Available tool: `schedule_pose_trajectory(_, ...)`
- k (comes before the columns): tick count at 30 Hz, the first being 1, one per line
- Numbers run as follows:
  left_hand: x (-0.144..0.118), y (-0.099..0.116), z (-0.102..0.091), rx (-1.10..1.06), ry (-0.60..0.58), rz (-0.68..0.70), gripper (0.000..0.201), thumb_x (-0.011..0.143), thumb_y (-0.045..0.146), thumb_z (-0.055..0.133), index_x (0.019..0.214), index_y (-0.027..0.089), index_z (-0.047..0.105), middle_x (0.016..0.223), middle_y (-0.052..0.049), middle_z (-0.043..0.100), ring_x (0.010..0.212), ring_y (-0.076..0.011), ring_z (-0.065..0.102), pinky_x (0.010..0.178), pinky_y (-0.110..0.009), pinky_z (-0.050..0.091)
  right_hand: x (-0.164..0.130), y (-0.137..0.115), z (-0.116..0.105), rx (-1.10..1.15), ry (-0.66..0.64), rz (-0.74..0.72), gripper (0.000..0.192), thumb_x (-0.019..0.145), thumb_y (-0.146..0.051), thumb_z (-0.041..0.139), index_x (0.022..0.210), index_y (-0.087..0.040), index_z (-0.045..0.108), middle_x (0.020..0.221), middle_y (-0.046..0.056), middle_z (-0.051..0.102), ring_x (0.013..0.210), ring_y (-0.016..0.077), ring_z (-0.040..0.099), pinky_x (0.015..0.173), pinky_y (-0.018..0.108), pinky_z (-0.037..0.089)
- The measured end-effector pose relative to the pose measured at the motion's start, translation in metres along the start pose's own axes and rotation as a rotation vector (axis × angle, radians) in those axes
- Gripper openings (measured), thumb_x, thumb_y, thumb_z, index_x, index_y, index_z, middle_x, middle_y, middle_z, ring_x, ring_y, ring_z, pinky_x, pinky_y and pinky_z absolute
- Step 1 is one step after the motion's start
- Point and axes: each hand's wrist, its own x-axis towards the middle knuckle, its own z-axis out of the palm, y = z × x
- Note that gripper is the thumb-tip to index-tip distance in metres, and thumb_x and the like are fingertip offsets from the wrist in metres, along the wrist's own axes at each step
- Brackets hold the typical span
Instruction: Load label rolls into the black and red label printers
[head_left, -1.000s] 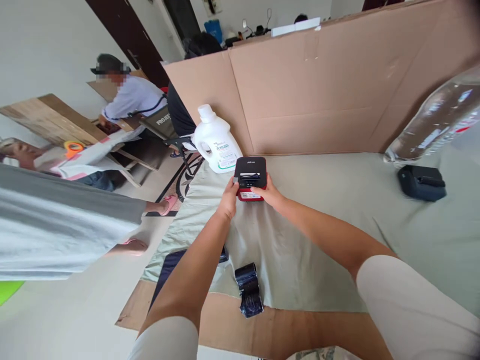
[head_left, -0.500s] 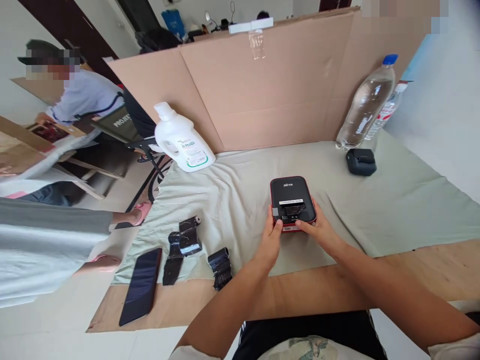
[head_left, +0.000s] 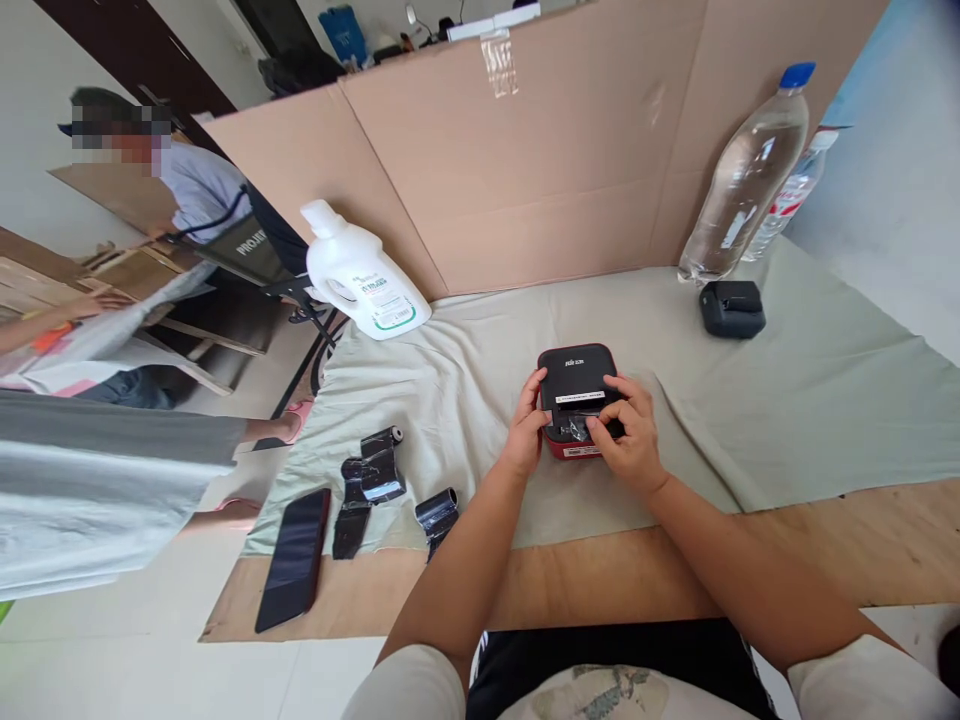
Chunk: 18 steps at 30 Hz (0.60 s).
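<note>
Head view — both hands' grip (head_left: 525,440) (head_left: 628,438) closed round black-and-red printer (head_left: 576,378).

A pale green cloth (head_left: 787,400) covers most of the wooden tabletop (head_left: 862,540). A cardboard screen (head_left: 562,170) stands upright along the far edge, at 12 o'clock. A white detergent jug (head_left: 360,275) stands at 10 o'clock, at the cloth's far left corner. A clear water bottle (head_left: 742,180) with a blue cap stands at 2 o'clock against the screen, with a small black device (head_left: 733,307) just beside its base. At 8 o'clock lie a black phone (head_left: 294,558), partly off the cloth, and two black ribbon rolls (head_left: 371,480) (head_left: 437,512). Other people (head_left: 187,200) sit at 9 to 10 o'clock.
</note>
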Motion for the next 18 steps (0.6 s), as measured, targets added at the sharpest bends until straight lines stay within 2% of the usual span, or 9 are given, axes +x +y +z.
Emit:
schedule_pose_trajectory(2,0.003,-0.001,0.001,-0.049,-0.033,0.014,0.078,0.062,0.020,0.056,0.140,0.028,0.047,0.151,-0.002,0.045,0.141,-0.0287,0.039,0.114,-0.044,0.037,-0.005,0.002,0.005,-0.015,0.038,0.030,0.007,0.084,-0.026,0.062,0.083,-0.022,0.057,0.134,0.013,0.055,0.131,0.0315,0.048,0.107,0.056,0.042)
schedule_pose_trajectory(3,0.003,-0.002,0.002,-0.052,-0.033,0.029,0.081,0.061,0.019,0.056,0.141,0.028,0.045,0.152,-0.002,0.045,0.140,-0.0282,0.040,0.113,-0.043,0.038,-0.008,0.003,0.006,-0.013,0.048,0.051,0.011,0.083,-0.026,0.062,0.092,-0.021,0.058,0.138,0.014,0.052,0.133,0.0321,0.047,0.108,0.057,0.041)
schedule_pose_trajectory(6,0.004,0.000,0.002,-0.021,-0.013,0.069,0.094,0.060,0.017,0.059,0.149,0.034,0.032,0.156,-0.001,0.038,0.140,-0.0268,0.039,0.109,-0.038,0.041,-0.012,0.007,0.009,0.019,0.060,0.114,0.042,0.081,-0.028,0.061,0.122,-0.021,0.052,0.147,0.017,0.043,0.139,0.0333,0.040,0.111,0.060,0.038)
schedule_pose_trajectory(9,0.004,0.001,0.002,-0.001,0.007,0.063,0.105,0.060,0.017,0.060,0.154,0.037,0.016,0.157,-0.002,0.034,0.140,-0.0259,0.039,0.108,-0.038,0.042,-0.014,0.011,0.011,0.076,0.045,0.190,0.063,0.080,-0.030,0.061,0.139,-0.021,0.040,0.152,0.017,0.038,0.142,0.0324,0.038,0.112,0.058,0.039)
schedule_pose_trajectory(12,0.003,0.003,0.004,0.017,0.025,0.059,0.107,0.062,0.019,0.058,0.155,0.038,0.010,0.156,-0.002,0.034,0.140,-0.0253,0.039,0.107,-0.036,0.044,-0.016,0.011,0.013,0.138,0.031,0.280,0.074,0.081,-0.034,0.061,0.148,-0.022,0.031,0.151,0.015,0.039,0.140,0.0301,0.041,0.114,0.054,0.039)
schedule_pose_trajectory(18,0.000,0.001,0.009,0.060,0.064,0.068,0.102,0.066,0.023,0.058,0.155,0.038,0.011,0.156,-0.002,0.035,0.140,-0.0249,0.041,0.106,-0.036,0.046,-0.017,0.009,0.015,0.205,0.032,0.347,0.079,0.082,-0.039,0.062,0.151,-0.020,0.029,0.153,0.015,0.038,0.141,0.0298,0.041,0.118,0.053,0.035)
